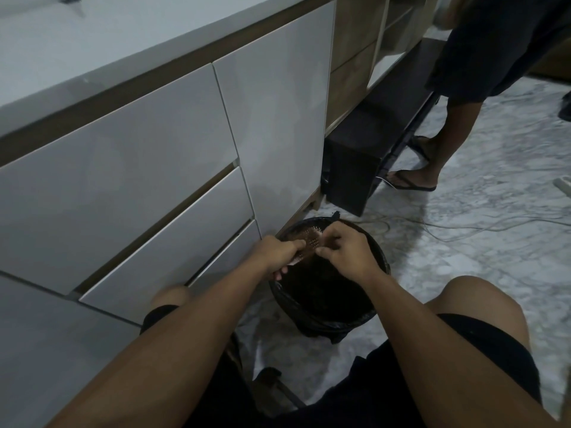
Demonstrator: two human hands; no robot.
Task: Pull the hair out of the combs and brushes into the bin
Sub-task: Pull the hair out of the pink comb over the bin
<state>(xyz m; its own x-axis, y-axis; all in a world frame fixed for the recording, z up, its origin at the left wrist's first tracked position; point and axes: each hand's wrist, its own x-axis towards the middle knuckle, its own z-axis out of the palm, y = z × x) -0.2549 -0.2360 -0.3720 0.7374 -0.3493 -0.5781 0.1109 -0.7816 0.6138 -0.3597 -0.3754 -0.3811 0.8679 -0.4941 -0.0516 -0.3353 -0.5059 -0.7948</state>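
Head cam's looking down at the left hand [276,253] gripping a brown brush [309,242] right over the black-lined bin [375,307]. The right hand [346,253] is on the bristle side, fingertips pinched at the bristles, but whether there's hair in that pinch I can't tell.

Both forearms stretched forward, left grip [278,253] curled closed, right grip [346,251] pinching

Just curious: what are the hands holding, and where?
The left hand grips a hairbrush by its handle over the bin; the right hand pinches at its bristles.
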